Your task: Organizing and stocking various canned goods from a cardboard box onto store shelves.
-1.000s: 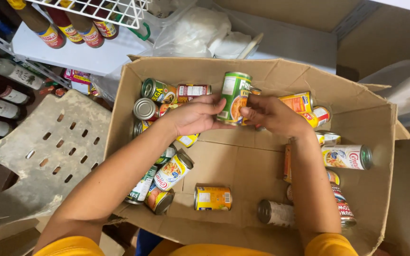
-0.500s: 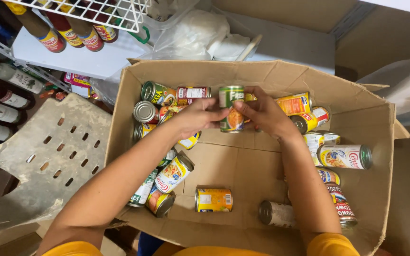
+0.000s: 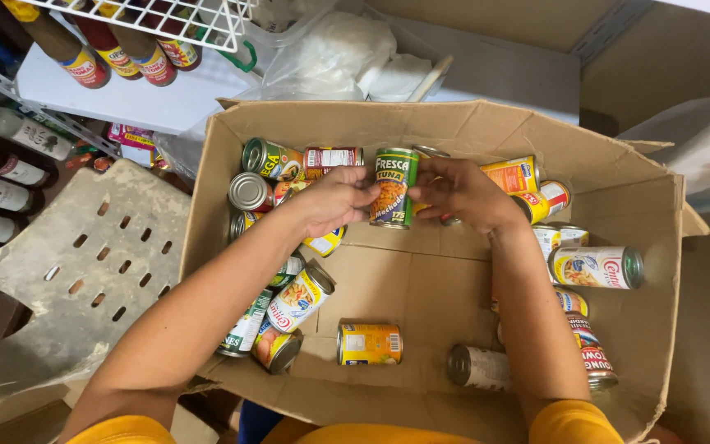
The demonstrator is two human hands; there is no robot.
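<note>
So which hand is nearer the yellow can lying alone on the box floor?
Left. The left hand is up and slightly left of the yellow can; the right hand is farther, up and right.

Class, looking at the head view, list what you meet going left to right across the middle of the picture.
Plastic stool → silver-topped can → left hand → green can → right hand → white can on its side

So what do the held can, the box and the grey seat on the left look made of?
Can, between left hand and right hand: looks like metal with a glossy green printed label; neighbouring cans show bare silvery ends. Box: corrugated cardboard, matte brown, with creased flaps. Seat: probably moulded plastic, judging by its regular slots; dull, dirty grey.
</note>
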